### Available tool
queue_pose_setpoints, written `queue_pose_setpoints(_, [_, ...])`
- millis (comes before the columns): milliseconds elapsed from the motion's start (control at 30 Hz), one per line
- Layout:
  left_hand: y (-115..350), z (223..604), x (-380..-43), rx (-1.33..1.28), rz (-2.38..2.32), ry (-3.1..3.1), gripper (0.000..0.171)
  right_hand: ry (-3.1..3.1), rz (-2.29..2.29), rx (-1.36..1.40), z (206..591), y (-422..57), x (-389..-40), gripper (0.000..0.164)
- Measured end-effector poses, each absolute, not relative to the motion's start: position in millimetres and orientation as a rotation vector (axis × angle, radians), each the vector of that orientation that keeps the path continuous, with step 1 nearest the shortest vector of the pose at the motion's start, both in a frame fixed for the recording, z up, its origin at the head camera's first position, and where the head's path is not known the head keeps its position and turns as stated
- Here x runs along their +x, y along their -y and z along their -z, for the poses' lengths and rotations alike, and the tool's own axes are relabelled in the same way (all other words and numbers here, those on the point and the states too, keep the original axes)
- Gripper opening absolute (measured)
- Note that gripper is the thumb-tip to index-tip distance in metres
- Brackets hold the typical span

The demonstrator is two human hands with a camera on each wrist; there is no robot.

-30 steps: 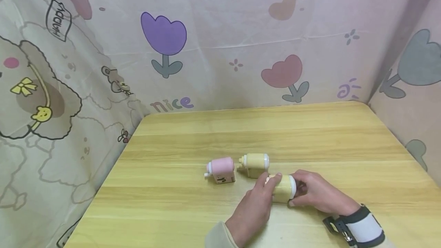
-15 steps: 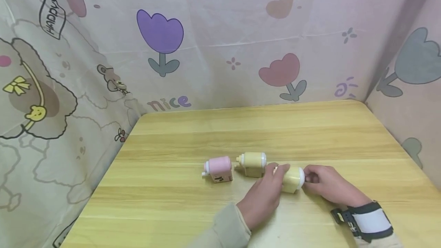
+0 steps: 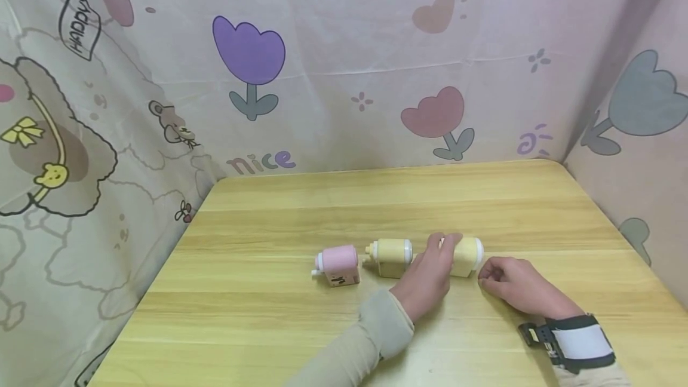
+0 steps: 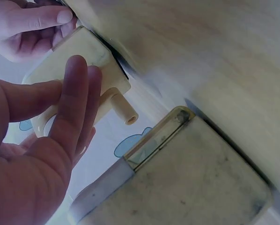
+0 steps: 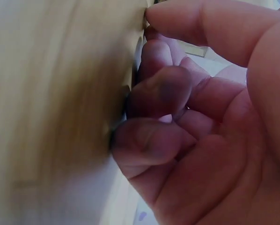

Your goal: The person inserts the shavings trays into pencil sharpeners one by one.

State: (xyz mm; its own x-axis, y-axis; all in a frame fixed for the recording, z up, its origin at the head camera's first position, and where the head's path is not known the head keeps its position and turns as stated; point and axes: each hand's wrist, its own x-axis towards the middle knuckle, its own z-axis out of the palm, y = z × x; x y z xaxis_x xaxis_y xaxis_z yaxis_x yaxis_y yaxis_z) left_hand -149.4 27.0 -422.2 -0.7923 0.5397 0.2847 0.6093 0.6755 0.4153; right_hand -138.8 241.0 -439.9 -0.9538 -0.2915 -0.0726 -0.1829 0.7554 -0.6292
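Note:
My left hand [image 3: 430,276] grips the front end of a yellow crank pencil sharpener [image 3: 466,260], which has a white rear rim. In the left wrist view, the thumb and fingers lie around that end, and a small crank knob [image 4: 125,111] sticks out beside them. To its left, a second yellow pencil sharpener [image 3: 391,257] stands on the table; its clear window shows in the left wrist view. Farther left is a pink pencil sharpener [image 3: 340,266]. My right hand [image 3: 516,284] rests on the table just right of the held sharpener, its fingers loosely curled around nothing.
The three sharpeners form a rough row on the light wooden table [image 3: 258,309]. A printed cloth [image 3: 333,28] stands along the table's back edge and both sides. A strap [image 3: 577,339] circles my right wrist.
My left hand has carried the yellow pencil sharpener away from me and slightly right, into line with the other two. My right hand has come off its rear end.

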Motion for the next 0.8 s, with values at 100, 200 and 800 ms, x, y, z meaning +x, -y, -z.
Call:
queue_pose_setpoints(100, [-29, 422, -151, -0.943, 0.788, 2.764, 0.061, -2.788, 0.972, -0.383, 440, -241, -139, 0.013])
queue_pose_setpoints(200, [-30, 422, -152, -0.926, 0.789, 2.782, 0.062, -2.791, 0.968, -0.387, 440, -239, -139, 0.012])
queue_pose_setpoints(800, [-7, 383, -140, -0.869, 0.593, 2.624, 0.040, -3.013, 0.919, -0.344, 424, -257, -144, 0.020])
